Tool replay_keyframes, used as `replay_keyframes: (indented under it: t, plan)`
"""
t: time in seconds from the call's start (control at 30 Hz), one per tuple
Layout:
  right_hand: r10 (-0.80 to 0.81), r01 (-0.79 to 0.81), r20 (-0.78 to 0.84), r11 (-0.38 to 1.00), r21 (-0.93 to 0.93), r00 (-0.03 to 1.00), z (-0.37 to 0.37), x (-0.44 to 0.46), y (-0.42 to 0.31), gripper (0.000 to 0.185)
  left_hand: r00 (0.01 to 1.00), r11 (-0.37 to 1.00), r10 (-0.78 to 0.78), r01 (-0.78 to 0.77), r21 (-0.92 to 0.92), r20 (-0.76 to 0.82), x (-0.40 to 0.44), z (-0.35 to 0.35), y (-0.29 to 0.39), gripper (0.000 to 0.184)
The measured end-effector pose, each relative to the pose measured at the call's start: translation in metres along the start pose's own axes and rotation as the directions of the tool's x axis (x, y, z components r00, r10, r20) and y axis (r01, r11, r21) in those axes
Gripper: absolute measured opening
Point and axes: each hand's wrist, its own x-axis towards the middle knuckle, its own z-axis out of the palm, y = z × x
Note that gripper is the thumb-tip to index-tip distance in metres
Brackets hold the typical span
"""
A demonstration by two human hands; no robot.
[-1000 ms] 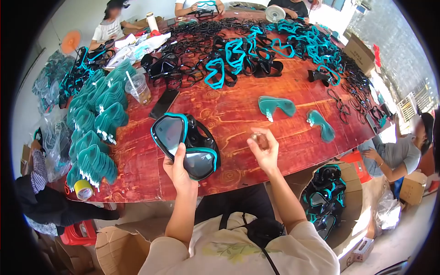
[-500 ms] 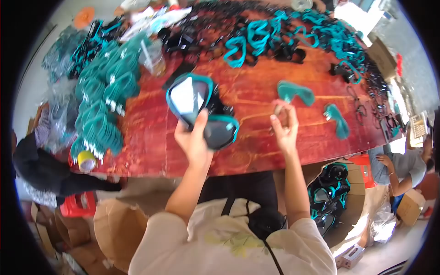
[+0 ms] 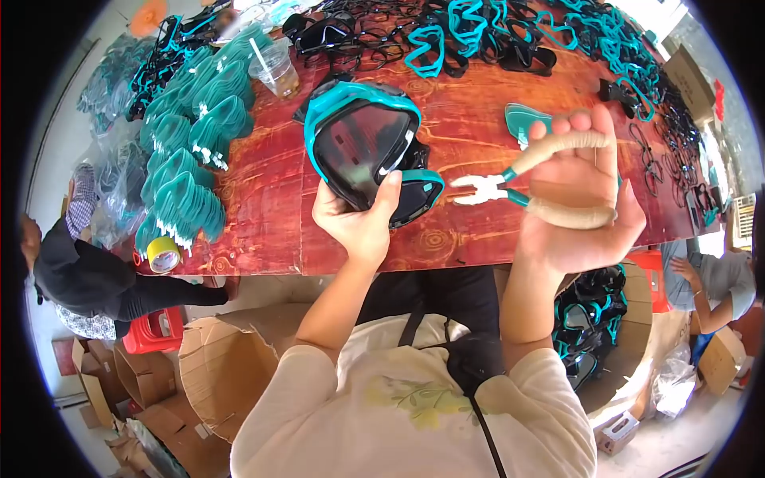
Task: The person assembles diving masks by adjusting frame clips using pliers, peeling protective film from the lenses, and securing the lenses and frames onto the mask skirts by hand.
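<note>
A diving mask (image 3: 362, 143) with a teal frame and dark lenses is tilted up in my left hand (image 3: 358, 227), whose thumb presses near the nose part. My right hand (image 3: 578, 199) is palm up and holds pliers (image 3: 482, 190) with tape-wrapped handles. The handles are spread apart across the palm and fingers, and the metal jaws, slightly parted, point left toward the mask without touching it. Beyond my right hand lies a teal lens-shaped piece (image 3: 522, 119), partly hidden by the fingers.
Stacked teal pieces (image 3: 187, 191) and yellow tape (image 3: 163, 255) lie on the red table (image 3: 279, 231) at left, near a plastic cup (image 3: 275, 72). Teal frames and black straps cover the far side. A carton of masks (image 3: 594, 319) stands below right; people sit at both sides.
Pliers have come into my right hand, which has turned palm up and moved right and nearer the camera. My left hand has turned and raised the mask. The view has tilted downward.
</note>
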Motion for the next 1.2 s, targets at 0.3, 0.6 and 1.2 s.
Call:
replay_keyframes:
  t: [0.3, 0.6, 1.2]
  plan:
    - [0.034, -0.026, 0.022, 0.957, -0.290, 0.999, 0.024, -0.006, 0.027, 0.090, 0.994, 0.993, 0.110, -0.109, -0.049, 0.016, -0.005, 0.008, 0.009, 0.045]
    - [0.017, -0.016, 0.002, 0.946, -0.323, 1.000, 0.025, -0.005, 0.050, 0.107, 0.992, 0.992, 0.124, -0.123, -0.018, 0.039, -0.008, 0.005, 0.003, 0.047]
    - [0.041, -0.083, -0.106, 0.899, -0.429, 0.994, 0.028, -0.026, 0.040, 0.081, 0.965, 0.990, 0.141, -0.142, -0.014, 0.222, -0.005, -0.006, 0.027, 0.055]
